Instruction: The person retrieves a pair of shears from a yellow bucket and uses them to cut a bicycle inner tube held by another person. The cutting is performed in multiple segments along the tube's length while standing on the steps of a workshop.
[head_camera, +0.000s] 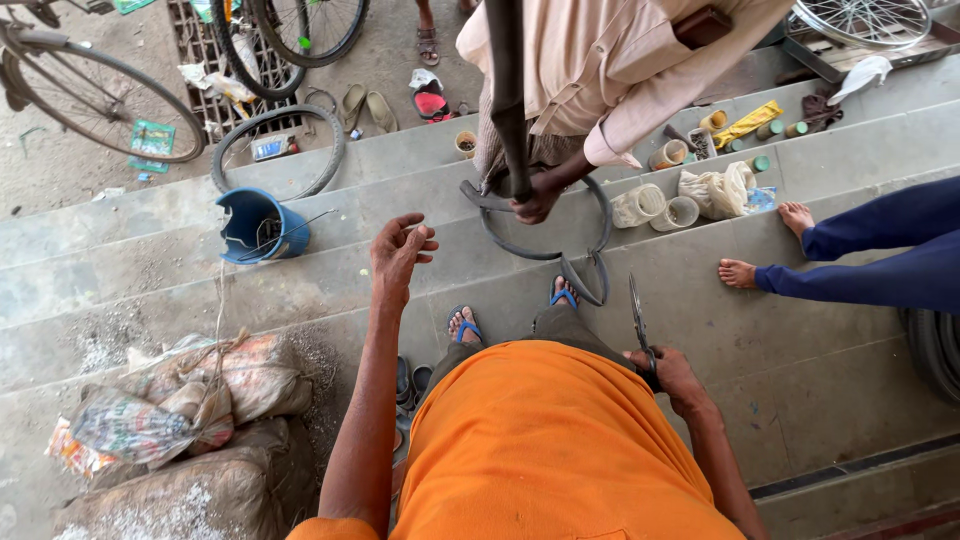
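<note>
I look down past my orange shirt at concrete steps. My left hand (400, 250) is stretched forward over the step, fingers loosely curled and apart, holding nothing. My right hand (672, 375) grips the handles of large dark scissors (638, 320), blades pointing away from me. A black rubber inner tube (560, 250) loops on the step ahead of my blue sandals. Another person in a beige shirt bends over it, one hand (537, 200) gripping the tube beside a dark upright tyre (508, 90).
A broken blue bucket (255, 228) lies on the step at left, near a loose tyre (280, 150) and bicycle wheels (100, 95). Filled sacks (180, 420) sit at lower left. Tins and jars (665, 205) stand at right, beside a seated person's bare feet (770, 245).
</note>
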